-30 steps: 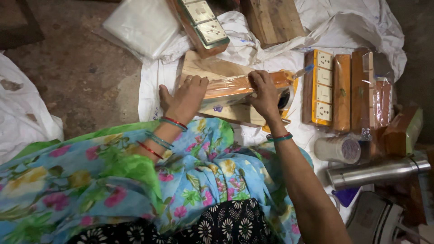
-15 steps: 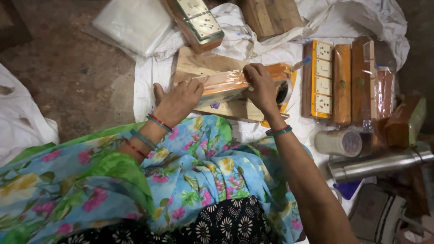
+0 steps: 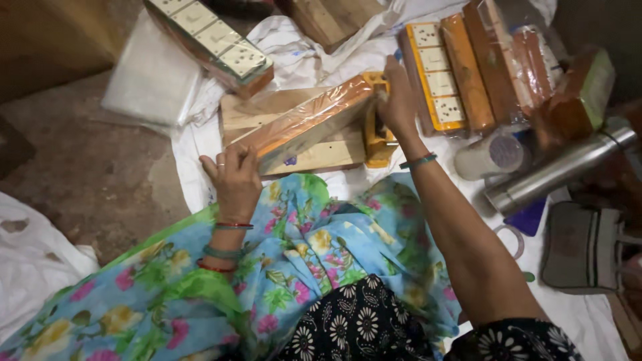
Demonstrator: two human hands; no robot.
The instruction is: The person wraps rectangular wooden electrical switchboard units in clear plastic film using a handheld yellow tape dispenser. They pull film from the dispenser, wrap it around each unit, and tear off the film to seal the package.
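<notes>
Here we grip the wrapped board (image 3: 309,122) at both ends, left hand (image 3: 234,175) low, right hand (image 3: 399,100) high, tilting it above the plank (image 3: 294,157) to steady its plastic sleeve.

2 hands (image 3: 235,177) (image 3: 400,100), 2 socket boards (image 3: 212,37) (image 3: 438,83), 1 steel flask (image 3: 558,170), 1 grey pouch (image 3: 582,249).

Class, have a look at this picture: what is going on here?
A person seated on the floor holds a long wooden board wrapped in clear plastic, left hand at its near end, right hand at its far end. It lies tilted over a bare wooden block on a white sheet. More socket boards and a steel flask lie alongside.
</notes>
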